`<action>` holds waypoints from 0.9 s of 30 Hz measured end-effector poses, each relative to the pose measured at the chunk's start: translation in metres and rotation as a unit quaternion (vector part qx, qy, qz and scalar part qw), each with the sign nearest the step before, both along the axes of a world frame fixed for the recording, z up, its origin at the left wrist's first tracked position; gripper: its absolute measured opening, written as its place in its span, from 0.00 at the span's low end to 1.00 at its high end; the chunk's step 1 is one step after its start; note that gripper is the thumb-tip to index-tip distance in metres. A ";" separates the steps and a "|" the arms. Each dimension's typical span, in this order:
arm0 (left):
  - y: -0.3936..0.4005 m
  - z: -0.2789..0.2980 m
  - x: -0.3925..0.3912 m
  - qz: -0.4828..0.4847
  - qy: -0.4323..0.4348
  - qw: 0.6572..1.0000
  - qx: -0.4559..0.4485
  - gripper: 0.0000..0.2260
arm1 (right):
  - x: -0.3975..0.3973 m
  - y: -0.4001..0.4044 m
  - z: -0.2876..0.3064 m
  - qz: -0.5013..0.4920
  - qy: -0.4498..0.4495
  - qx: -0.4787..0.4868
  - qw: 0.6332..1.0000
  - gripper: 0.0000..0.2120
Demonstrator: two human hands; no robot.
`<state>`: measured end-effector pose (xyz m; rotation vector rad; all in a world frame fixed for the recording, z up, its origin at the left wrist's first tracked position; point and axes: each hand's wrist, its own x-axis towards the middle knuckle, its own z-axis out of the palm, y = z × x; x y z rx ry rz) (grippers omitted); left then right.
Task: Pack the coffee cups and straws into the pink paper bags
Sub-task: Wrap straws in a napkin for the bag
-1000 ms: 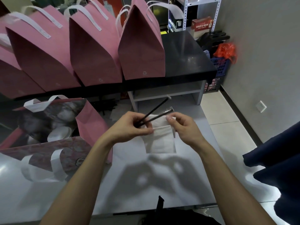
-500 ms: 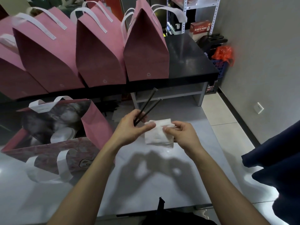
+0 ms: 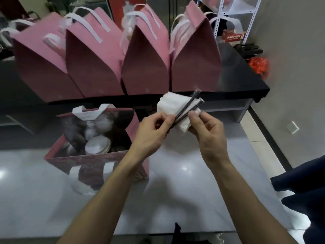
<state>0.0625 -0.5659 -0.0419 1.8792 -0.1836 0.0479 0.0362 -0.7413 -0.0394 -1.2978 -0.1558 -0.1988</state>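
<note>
My left hand (image 3: pixel 151 132) and right hand (image 3: pixel 209 131) pinch straws (image 3: pixel 189 108) against the napkin (image 3: pixel 171 105); loose grip risks straws sliding out short of the open bag (image 3: pixel 139 127).

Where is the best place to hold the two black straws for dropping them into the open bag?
Probably at their lower ends, where the left hand already pinches the black straws against the white napkin. They slant up to the right, leaving those far ends free to swing toward the open bag on the left.

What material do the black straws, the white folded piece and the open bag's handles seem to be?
Black straws: probably glossy plastic in clear wrapping, which glints at the tips. White folded piece: soft matte tissue paper, creased. Open bag's handles: flat white matte paper strips, apparently.
</note>
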 end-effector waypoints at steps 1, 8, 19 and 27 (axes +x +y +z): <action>0.010 0.010 -0.001 0.007 -0.008 1.000 0.003 0.17 | 0.000 0.012 0.008 -0.009 -0.011 0.002 1.000 0.13; 0.113 0.066 -0.020 0.010 -0.109 0.993 0.050 0.13 | 0.010 0.096 0.062 -0.054 -0.131 0.006 0.990 0.04; 0.297 0.010 -0.037 -0.012 -0.002 0.911 0.413 0.37 | 0.021 0.195 0.027 0.174 -0.035 -0.542 0.821 0.11; 0.318 -0.008 -0.023 -0.016 -0.083 0.968 0.235 0.34 | 0.027 0.196 0.034 0.151 -0.018 -0.589 0.793 0.21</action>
